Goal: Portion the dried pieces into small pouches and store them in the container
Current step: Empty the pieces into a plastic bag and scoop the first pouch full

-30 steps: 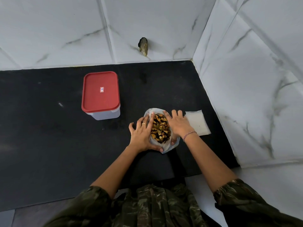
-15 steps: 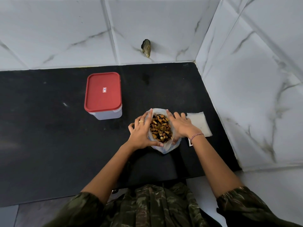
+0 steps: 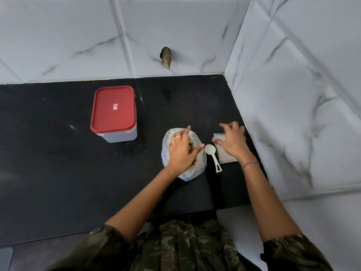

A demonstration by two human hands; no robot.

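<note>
Red-lidded container (image 3: 113, 110), a translucent boxy tub, sits closed at the back left of the matte black bench (image 3: 48, 153), well apart from the work and likely waiting for filled pouches. The thin crinkly plastic bag (image 3: 195, 171) stands mid-bench. The left hand (image 3: 181, 151) lies over its mouth, probably steadying it and hiding most of the dried pieces (image 3: 193, 162); can't tell if its fingers grip the film. White plastic spoon (image 3: 213, 155) lies just beside the bag, handy for scooping. Right hand (image 3: 232, 141) is over the flat white pouches (image 3: 226, 160), fingers loose, grasping nothing.
</note>
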